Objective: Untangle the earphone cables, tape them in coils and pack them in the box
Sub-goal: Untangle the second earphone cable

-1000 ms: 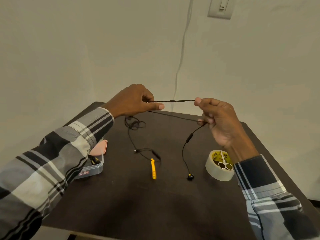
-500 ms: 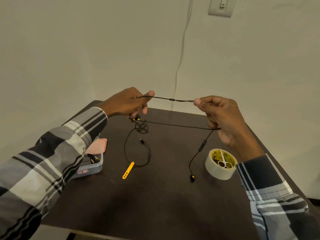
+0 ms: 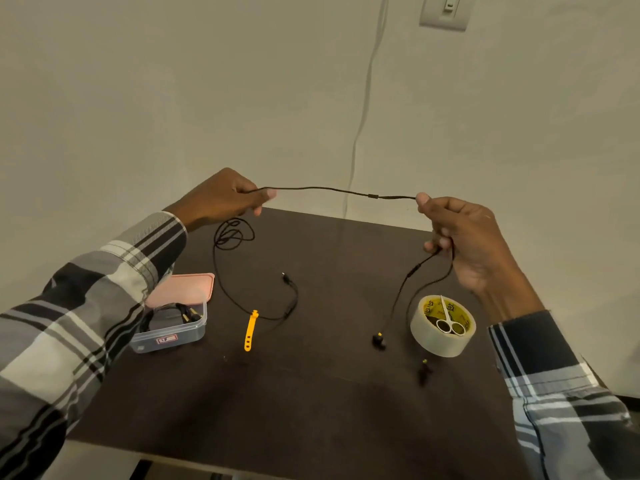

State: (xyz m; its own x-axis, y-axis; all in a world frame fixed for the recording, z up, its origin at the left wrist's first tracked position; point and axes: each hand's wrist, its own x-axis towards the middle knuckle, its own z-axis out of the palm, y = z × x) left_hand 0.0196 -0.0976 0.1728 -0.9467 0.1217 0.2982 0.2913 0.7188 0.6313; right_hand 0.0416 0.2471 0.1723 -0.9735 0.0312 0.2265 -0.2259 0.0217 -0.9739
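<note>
A black earphone cable (image 3: 332,190) is stretched in the air between my left hand (image 3: 221,199) and my right hand (image 3: 460,237), both pinching it. Below my left hand the cable hangs in a small tangle (image 3: 232,237) and runs across the dark table to a plug (image 3: 285,278) and a yellow strap (image 3: 251,329). Two strands drop from my right hand to two black earbuds (image 3: 379,341) on the table. A clear plastic box (image 3: 173,332) with another cable inside sits at the left, its pink lid (image 3: 183,289) behind it. The tape roll (image 3: 441,327) is at the right.
Small white scissors (image 3: 448,322) lie on top of the tape roll. The dark table (image 3: 311,410) stands against a pale wall; its front edge is near the bottom of the view. A white cord (image 3: 362,116) hangs down the wall from above.
My hands have moved apart, so the stretch of cable between them is longer. The second strand between the hands is gone and a second earbud now lies on the table.
</note>
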